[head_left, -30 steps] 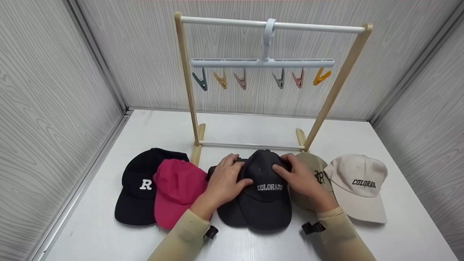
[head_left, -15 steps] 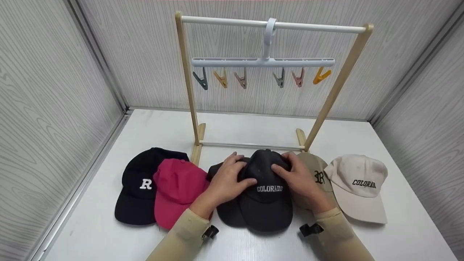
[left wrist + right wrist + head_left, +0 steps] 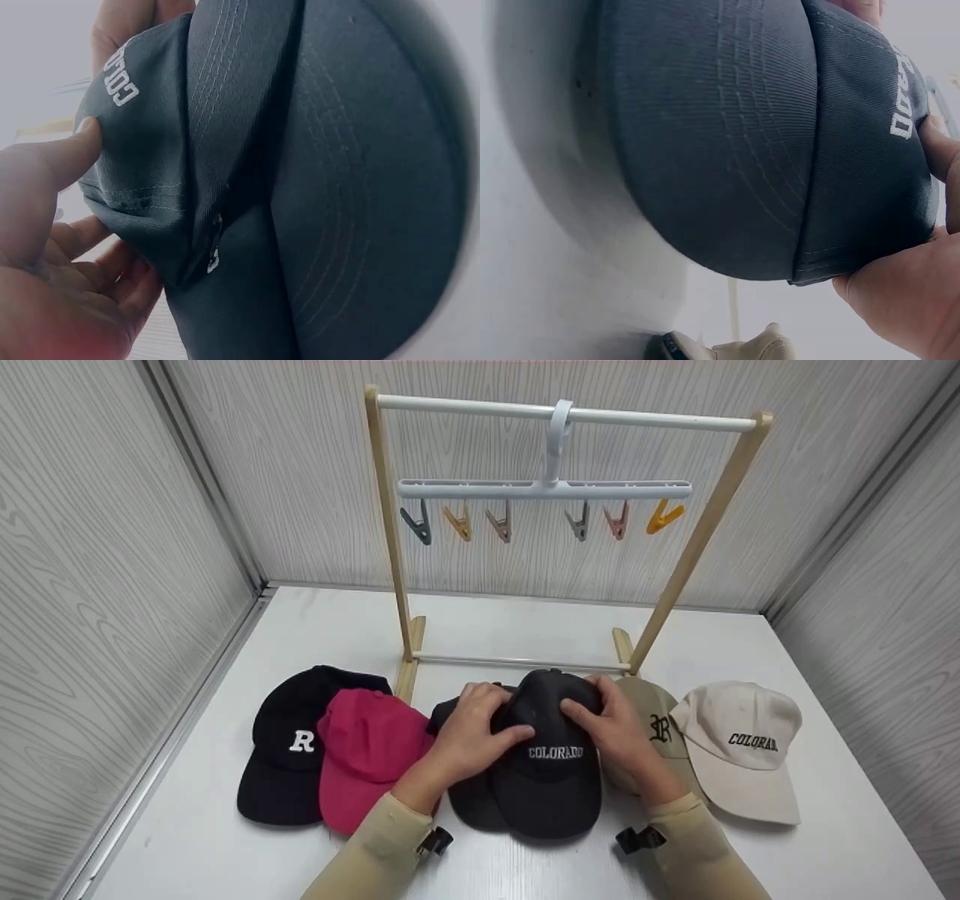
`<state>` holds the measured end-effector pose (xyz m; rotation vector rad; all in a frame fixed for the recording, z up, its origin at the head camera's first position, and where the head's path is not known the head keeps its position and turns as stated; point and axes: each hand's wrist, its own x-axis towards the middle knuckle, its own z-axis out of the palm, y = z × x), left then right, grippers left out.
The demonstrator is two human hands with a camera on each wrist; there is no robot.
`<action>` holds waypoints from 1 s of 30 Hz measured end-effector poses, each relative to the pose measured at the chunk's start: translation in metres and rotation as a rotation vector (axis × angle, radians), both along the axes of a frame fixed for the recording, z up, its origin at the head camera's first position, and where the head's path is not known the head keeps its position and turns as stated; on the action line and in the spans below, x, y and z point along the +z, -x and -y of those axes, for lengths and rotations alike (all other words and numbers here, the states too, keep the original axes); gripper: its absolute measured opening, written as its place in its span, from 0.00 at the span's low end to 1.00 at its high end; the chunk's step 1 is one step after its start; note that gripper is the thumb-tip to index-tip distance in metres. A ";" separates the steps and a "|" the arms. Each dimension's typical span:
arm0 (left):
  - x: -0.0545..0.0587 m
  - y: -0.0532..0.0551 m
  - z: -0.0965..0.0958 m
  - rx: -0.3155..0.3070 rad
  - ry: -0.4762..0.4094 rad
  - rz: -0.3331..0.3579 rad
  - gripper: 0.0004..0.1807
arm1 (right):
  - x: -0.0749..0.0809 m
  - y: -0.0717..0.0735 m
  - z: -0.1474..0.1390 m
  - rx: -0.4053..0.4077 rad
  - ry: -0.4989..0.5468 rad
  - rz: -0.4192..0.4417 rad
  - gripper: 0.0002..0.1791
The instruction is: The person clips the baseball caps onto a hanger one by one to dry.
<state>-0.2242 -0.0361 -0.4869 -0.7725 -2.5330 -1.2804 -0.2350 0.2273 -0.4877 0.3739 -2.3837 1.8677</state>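
Note:
A black baseball cap [image 3: 551,799] with white COLORADO lettering is at the front middle, its brim toward me. My left hand [image 3: 471,735] grips the left side of its crown, thumb on the front panel above the lettering. On the opposite side my right hand [image 3: 616,731] holds the crown, thumb in front and fingers partly hidden behind it. A second dark cap [image 3: 471,808] lies under it to the left, mostly covered. In the left wrist view, the thumb [image 3: 75,154] presses the gripped cap's fabric, and a bit of white lettering shows on the lower cap [image 3: 240,315].
A black cap with a white R [image 3: 277,769] and a pink cap [image 3: 375,742] overlap at left. To the right lie an olive cap [image 3: 652,697] and a cream cap [image 3: 742,787]. Behind stands a wooden rack [image 3: 712,517] bearing a hanger [image 3: 480,490] with several coloured clips.
My left thumb has slid slightly right over the cap's front. Cap and right hand have shifted a little left; the other caps have stayed in place.

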 end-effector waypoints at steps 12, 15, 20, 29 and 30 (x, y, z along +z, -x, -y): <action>0.007 -0.002 0.002 -0.022 -0.144 0.203 0.22 | 0.004 -0.003 0.003 -0.004 0.018 -0.035 0.14; 0.007 -0.002 0.003 -0.038 -0.178 0.223 0.21 | 0.005 -0.004 0.004 -0.006 0.021 -0.044 0.13; 0.006 -0.001 0.004 -0.064 -0.217 0.229 0.17 | 0.007 -0.005 0.005 -0.012 0.017 -0.068 0.11; 0.008 -0.001 0.005 -0.121 -0.239 0.253 0.14 | 0.010 -0.008 0.004 -0.034 -0.066 -0.098 0.06; 0.008 -0.001 0.005 -0.124 -0.246 0.258 0.14 | 0.010 -0.008 0.003 -0.034 -0.069 -0.104 0.06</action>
